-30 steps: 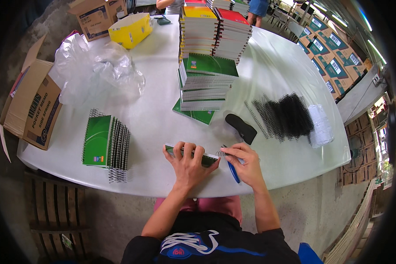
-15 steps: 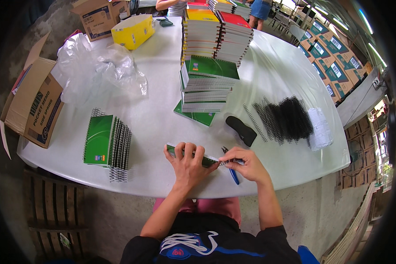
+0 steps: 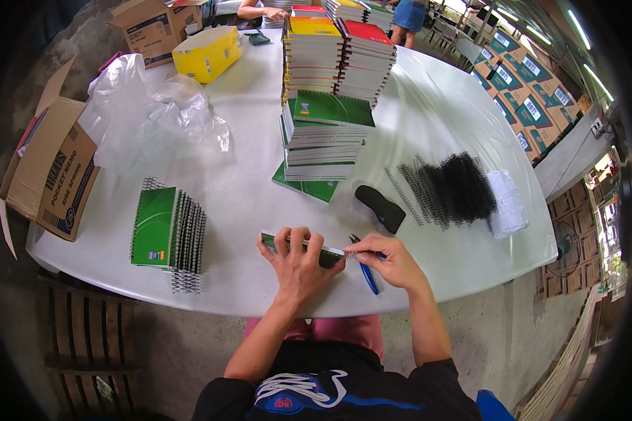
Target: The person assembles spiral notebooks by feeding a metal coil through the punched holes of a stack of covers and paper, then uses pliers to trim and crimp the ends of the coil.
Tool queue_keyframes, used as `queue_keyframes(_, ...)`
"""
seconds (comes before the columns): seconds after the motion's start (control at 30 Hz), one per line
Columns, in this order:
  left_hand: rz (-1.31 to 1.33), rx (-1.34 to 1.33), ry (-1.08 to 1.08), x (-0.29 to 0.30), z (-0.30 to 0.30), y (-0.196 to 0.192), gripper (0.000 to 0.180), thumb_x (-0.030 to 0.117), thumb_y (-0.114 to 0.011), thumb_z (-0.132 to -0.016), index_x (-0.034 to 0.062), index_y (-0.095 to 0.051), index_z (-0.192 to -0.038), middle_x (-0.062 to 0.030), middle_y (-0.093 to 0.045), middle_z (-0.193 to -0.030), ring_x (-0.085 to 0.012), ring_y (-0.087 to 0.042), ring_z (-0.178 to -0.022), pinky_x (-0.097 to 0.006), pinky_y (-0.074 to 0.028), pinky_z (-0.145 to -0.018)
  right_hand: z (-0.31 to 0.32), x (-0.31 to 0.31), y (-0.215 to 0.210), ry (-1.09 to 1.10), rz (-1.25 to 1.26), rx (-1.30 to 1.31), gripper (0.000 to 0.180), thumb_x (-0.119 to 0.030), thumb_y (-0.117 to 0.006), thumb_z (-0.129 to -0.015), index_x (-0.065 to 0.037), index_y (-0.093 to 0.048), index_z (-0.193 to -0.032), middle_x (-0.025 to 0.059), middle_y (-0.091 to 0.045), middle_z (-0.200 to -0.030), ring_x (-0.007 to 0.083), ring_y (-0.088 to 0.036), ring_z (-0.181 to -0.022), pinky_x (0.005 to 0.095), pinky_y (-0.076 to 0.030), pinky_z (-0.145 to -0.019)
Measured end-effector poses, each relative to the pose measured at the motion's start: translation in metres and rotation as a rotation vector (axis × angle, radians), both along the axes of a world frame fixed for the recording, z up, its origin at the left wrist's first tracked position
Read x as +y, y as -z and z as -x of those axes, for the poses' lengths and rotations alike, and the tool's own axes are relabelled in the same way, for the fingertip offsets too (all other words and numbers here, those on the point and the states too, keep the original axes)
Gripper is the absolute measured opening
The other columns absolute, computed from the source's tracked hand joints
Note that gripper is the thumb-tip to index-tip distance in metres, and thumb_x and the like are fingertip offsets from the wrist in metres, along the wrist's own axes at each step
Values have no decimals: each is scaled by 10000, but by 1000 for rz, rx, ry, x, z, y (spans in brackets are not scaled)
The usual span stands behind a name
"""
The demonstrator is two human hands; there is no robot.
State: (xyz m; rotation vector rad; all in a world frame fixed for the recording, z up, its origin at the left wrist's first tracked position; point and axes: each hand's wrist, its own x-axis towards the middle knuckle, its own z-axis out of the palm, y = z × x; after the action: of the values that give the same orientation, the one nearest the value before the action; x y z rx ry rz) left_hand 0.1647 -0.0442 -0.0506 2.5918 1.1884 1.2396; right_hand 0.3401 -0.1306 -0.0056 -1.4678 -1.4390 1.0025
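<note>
My left hand (image 3: 296, 261) is closed around a small green notebook (image 3: 330, 259), standing it on edge over the near part of the table. At the notebook's right end, my right hand (image 3: 390, 262) pinches a thin spiral binding coil (image 3: 352, 255). The coil meets the notebook's corner; how far it runs along the edge is hidden by my fingers. Pliers with blue handles (image 3: 369, 278) lie just under my right hand. Beyond them rests a black elongated case-like object (image 3: 380, 208). A pile of loose black spiral coils (image 3: 456, 189) spreads to the right.
Green spiral notebooks (image 3: 154, 228) stand stacked at left. Further off are green notebooks (image 3: 333, 109) in an uneven pile and tall stacks of yellow (image 3: 317, 27) and red notebooks (image 3: 367, 32). Clear plastic (image 3: 137, 112), an open carton (image 3: 67, 168) and a yellow box (image 3: 207, 55) sit at far left.
The whole view has shifted slightly. My right fingers have changed their hold a little on the coil, close to the notebook's end. At the far side, another person's hand has come into sight.
</note>
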Motion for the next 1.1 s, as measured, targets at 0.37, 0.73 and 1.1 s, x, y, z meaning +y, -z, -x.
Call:
queue_keyframes(0.37,-37,81,23,6,11,3,521,631,-668,-613,183,-566,-859,8,-481,-932,-221,-452,-988,-550,-253,-877,11,5,-9,20,-178,-281,222,-108,-588,-888,-52,-606,-1102,57,-600,-743,125,-544,-614,256,-455,-597)
queue_keyframes(0.73,9,-48,130,12,15,-5,527,571,-741,-596,115,-568,-796,-70,-477,-993,-283,-429,-1011,-482,-301,-872,-48,37,20,400,171,-994,471,-156,-617,-783,-190,-484,-1234,118,-485,-1271,298,-451,-1196,495,-378,-949)
queue_keyframes(1.1,83,-52,220,14,23,-10,532,532,-761,-590,78,-553,-775,-80,-484,-1021,-306,-414,-1058,-509,-296,-898,-14,40,31,4,-37,365,132,42,-655,-679,-7,-704,-791,124,-678,-800,228,-642,-762,309,-508,-707)
